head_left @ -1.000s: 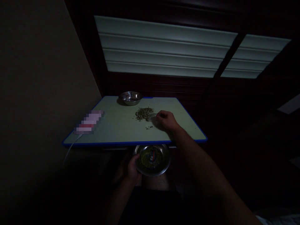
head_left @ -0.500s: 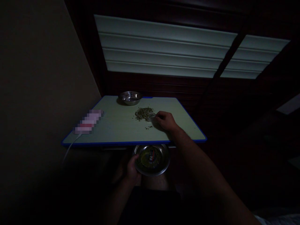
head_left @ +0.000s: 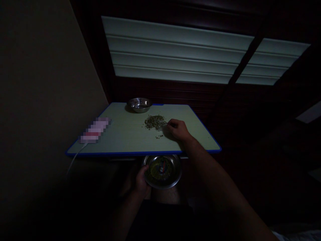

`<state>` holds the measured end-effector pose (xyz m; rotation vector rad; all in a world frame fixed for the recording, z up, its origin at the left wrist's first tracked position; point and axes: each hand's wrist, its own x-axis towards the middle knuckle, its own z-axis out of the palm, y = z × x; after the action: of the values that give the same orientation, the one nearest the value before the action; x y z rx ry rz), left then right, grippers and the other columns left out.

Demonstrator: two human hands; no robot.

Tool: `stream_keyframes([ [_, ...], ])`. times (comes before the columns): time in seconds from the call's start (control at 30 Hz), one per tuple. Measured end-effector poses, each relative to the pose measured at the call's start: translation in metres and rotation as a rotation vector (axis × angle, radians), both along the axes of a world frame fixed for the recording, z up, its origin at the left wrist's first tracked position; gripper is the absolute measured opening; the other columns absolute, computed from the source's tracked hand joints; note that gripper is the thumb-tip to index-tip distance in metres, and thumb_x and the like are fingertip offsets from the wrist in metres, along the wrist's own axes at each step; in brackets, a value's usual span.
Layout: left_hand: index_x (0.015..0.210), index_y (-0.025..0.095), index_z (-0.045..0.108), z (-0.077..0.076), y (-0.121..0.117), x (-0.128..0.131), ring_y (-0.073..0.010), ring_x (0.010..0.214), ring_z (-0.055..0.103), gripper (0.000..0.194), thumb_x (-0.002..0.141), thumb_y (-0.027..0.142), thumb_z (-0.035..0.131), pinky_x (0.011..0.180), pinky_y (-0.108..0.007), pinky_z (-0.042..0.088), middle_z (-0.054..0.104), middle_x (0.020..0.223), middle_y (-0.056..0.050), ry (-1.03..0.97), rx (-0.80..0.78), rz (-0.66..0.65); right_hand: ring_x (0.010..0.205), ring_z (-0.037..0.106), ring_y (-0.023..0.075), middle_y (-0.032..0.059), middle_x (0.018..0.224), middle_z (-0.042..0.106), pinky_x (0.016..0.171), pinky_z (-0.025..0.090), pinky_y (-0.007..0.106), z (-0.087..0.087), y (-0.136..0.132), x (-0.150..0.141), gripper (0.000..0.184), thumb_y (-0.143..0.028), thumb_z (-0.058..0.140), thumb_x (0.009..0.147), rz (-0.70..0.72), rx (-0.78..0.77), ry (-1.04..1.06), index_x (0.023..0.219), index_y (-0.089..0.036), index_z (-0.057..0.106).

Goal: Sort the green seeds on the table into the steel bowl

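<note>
Below the table's front edge, my left hand (head_left: 141,182) grips the rim of a shiny metal bowl (head_left: 175,180), thumb over its left side. Greenish grains (head_left: 156,172) lie in this bowl, around a small dark patch with red and white marks. My right hand (head_left: 177,129) is over the tabletop, its fingers pinched on a thin utensil (head_left: 164,124) whose kind is too dim to make out. The utensil's tip reaches the right side of a spread pile of small brownish-green grains (head_left: 153,122). A few grains lie apart, nearer the front.
A second metal bowl (head_left: 139,105) stands at the back of the pale, blue-edged table (head_left: 125,137). On the left lies a blurred-out pink, phone-like object (head_left: 95,130) with a white cable (head_left: 75,157). A wall rises at the left, and dark slatted panels stand behind.
My right hand has shifted very slightly to the right, and the utensil's tip looks thinner against the pile. My left hand and both bowls stay in place.
</note>
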<state>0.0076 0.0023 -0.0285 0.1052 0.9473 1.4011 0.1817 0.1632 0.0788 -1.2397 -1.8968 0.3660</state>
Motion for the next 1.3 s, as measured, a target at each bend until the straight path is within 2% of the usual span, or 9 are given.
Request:
stream_keyframes([
  [0.3,0.077,0.015,0.074,-0.0007,-0.0001,-0.0002,-0.0319,0.088,0.072,0.021,0.064,0.030,0.069,0.081,-0.041,0.058,0.077,0.076,-0.009,-0.001,0.006,-0.006,0.071,0.059,0.0159,0.0027,0.074,0.069,0.071,0.043,0.028,-0.0012,0.0010,-0.0005,0.017,-0.026,0.058,0.074,0.060,-0.026,0.024,0.078,-0.017,0.072],
  [0.77,0.079,0.015,0.074,0.0025,-0.0008,-0.0003,-0.0350,0.094,0.071,0.020,0.065,0.029,0.069,0.082,-0.044,0.057,0.077,0.077,-0.010,-0.022,-0.008,-0.020,0.068,0.055,0.0152,0.0002,0.067,0.064,0.067,0.041,0.027,-0.0020,0.0016,0.0002,0.015,-0.027,0.056,0.071,0.037,-0.038,0.062,0.071,-0.018,0.068],
  [0.97,0.077,0.015,0.074,0.0001,0.0001,0.0000,-0.0327,0.090,0.072,0.019,0.065,0.028,0.069,0.081,-0.041,0.057,0.077,0.076,-0.010,-0.022,-0.015,-0.017,0.067,0.054,0.0150,0.0002,0.066,0.064,0.066,0.041,0.027,0.0001,-0.0004,-0.0005,0.016,-0.027,0.055,0.071,0.061,-0.057,0.092,0.070,-0.017,0.067],
  [1.3,0.082,0.015,0.073,-0.0041,0.0005,-0.0018,-0.0362,0.097,0.070,0.025,0.062,0.031,0.072,0.084,-0.044,0.056,0.077,0.080,-0.010,-0.023,0.007,-0.017,0.067,0.056,0.0151,0.0003,0.067,0.066,0.067,0.042,0.027,0.0002,0.0004,-0.0012,0.014,-0.028,0.058,0.072,0.093,-0.079,0.087,0.070,-0.017,0.068],
])
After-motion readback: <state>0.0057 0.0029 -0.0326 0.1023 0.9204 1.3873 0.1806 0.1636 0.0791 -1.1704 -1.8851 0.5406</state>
